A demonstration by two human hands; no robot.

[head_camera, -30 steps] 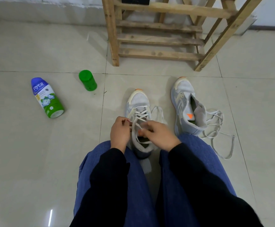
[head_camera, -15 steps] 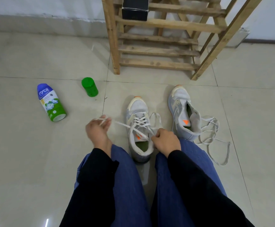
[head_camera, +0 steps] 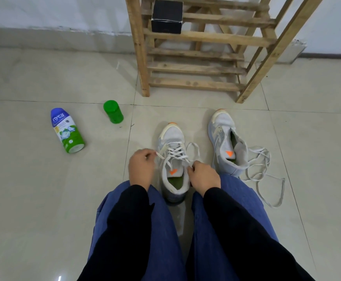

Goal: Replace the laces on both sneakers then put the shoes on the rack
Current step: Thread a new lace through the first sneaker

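left hand (head_camera: 142, 169): i see it pinching one lace end (head_camera: 159, 155), left of the near sneaker (head_camera: 172, 138).
right hand (head_camera: 204, 178): fingers curled, pinching the other end.
near sneaker: on the floor (head_camera: 43, 199), between the knees.
second sneaker (head_camera: 223, 126): to its right, loose lace (head_camera: 267, 175) just beside it.
rack (head_camera: 141, 57): beyond both.

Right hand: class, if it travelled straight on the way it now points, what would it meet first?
Probably the laced sneaker: the right hand, pinching its lace, points forward and left straight at it, close ahead, though depth is unclear.
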